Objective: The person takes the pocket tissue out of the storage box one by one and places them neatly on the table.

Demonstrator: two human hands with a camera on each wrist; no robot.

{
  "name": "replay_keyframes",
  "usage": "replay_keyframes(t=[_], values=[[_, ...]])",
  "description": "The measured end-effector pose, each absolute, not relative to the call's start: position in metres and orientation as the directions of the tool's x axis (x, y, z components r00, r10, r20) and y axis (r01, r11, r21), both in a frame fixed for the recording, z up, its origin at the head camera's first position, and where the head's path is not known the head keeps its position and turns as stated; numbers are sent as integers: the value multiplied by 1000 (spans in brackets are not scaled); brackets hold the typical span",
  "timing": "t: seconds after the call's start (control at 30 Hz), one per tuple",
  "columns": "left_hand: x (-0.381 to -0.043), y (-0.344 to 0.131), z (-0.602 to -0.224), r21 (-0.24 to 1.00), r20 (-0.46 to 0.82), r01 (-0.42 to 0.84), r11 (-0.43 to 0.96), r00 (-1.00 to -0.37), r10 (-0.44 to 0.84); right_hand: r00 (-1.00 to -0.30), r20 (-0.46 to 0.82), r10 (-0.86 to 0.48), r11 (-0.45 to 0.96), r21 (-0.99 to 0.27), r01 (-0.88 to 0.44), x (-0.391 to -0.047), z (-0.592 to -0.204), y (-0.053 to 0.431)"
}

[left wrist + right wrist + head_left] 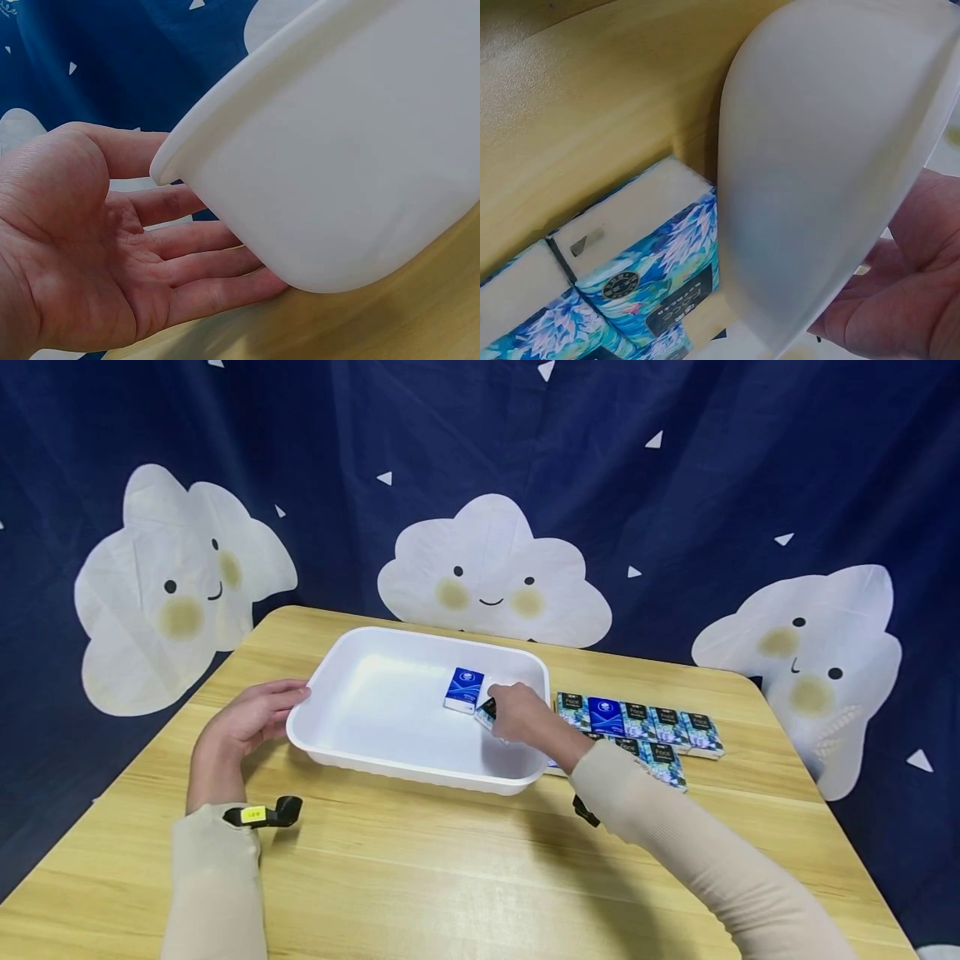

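A white plastic tray (390,758) stands on the wooden table. My left hand (255,720) is at its left end, fingers nearly straight, with the thumb and fingertips at the rim and outer wall in the left wrist view. Inside the tray, near its right end, my right hand (519,712) pinches a floral tissue pack (486,713), mostly hidden under the fingers. A blue tissue pack (463,689) lies just left of it on the tray floor. In the right wrist view the tray wall (810,150) hides the right fingertips and the held pack.
Right of the tray, several tissue packs (666,728) lie in two rows, mostly floral with a blue pack (605,716) among them. The right forearm covers part of the front row. A dark blue curtain (450,427) with clouds hangs behind the table (420,868).
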State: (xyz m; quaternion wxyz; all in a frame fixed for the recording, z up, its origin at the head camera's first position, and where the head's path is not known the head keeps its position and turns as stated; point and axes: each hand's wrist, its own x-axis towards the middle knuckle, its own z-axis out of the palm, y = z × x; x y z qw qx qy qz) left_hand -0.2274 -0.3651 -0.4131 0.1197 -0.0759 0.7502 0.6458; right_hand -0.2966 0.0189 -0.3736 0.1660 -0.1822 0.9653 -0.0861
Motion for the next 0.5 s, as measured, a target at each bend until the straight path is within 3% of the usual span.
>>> replay_keyframes(t=[0.5], values=[[-226,-366,-413,952,-273,-264,156,-961,35,-856,-314,-410,907,-239,-346,-290,-371,19]])
